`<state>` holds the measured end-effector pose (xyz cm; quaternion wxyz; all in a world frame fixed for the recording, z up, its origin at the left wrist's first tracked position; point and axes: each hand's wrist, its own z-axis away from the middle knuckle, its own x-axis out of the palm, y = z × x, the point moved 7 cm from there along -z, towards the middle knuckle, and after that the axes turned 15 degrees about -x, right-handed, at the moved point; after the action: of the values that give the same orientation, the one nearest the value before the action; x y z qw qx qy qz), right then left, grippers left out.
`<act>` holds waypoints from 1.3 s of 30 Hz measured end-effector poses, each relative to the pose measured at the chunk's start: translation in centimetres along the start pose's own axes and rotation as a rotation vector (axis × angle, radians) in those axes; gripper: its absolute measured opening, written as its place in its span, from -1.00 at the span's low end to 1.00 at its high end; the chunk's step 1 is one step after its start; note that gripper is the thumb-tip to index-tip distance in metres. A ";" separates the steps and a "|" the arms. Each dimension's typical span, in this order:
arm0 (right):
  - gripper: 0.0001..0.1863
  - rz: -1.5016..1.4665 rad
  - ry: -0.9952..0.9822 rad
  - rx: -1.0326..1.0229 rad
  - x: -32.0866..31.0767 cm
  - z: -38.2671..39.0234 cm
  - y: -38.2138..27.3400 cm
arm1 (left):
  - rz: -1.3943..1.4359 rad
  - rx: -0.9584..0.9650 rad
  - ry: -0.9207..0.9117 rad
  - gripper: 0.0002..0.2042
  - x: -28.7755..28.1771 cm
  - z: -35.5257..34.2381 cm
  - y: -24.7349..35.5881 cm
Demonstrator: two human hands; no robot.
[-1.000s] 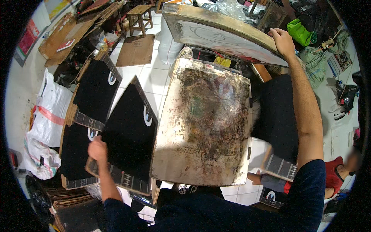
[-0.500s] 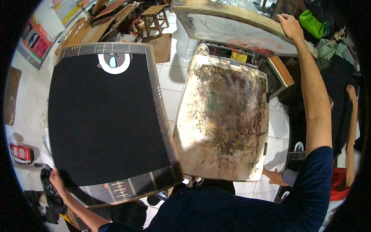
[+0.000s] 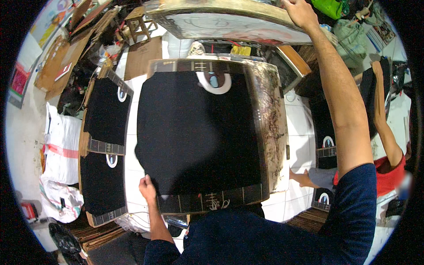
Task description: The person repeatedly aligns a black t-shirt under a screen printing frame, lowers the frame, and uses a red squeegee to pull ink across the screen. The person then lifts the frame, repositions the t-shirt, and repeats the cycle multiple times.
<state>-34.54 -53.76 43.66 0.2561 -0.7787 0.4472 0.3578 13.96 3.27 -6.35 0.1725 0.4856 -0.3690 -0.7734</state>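
Note:
My left hand [image 3: 148, 187] is closed on the near left edge of a flat board covered with black cloth [image 3: 198, 132]. Pale measuring marks run along the board's dark borders, and a white ring print with a light blue middle [image 3: 215, 82] shows at its far end. The board lies over a paint-stained worktop [image 3: 276, 132], whose right side stays visible. Up at the far right, my right hand [image 3: 302, 14] is closed over the top wooden edge of a raised screen printing frame [image 3: 229, 27]. This frame stands tilted, its whitish mesh smeared with red.
On the left stand more cloth-covered boards [image 3: 104, 176] and white sacks [image 3: 62, 137]. A wooden stool [image 3: 138, 22] is at the far left. To the right, another person in a red shirt [image 3: 389, 170] is beside similar black boards [image 3: 324, 123]. White floor tiles [image 3: 297, 117] show between.
The cloth-covered board has moved right, from beside the stained worktop to over it, with my left hand on its edge. My right hand stays on the frame while the view shifts.

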 end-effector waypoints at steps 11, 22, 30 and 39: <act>-0.53 -0.032 -0.002 -0.012 -0.7 -0.4 -1.0 | -0.084 0.063 -0.314 -0.43 10.4 6.3 5.6; -0.48 -0.041 -0.046 0.001 -0.9 -2.9 -0.5 | -0.278 0.039 -0.226 -0.34 11.2 4.8 6.2; -0.35 -0.019 -0.025 0.052 -1.0 -3.5 -0.3 | -0.259 0.026 -0.175 -0.29 12.1 4.0 4.8; -0.44 -0.101 -0.045 0.090 -0.4 2.7 -0.9 | -0.287 0.222 -0.182 0.04 12.9 4.9 20.0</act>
<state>-34.81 -51.19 42.36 0.3185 -0.7799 0.4170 0.3413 1.73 -16.18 1.60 -0.0282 0.4774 -0.3932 -0.7853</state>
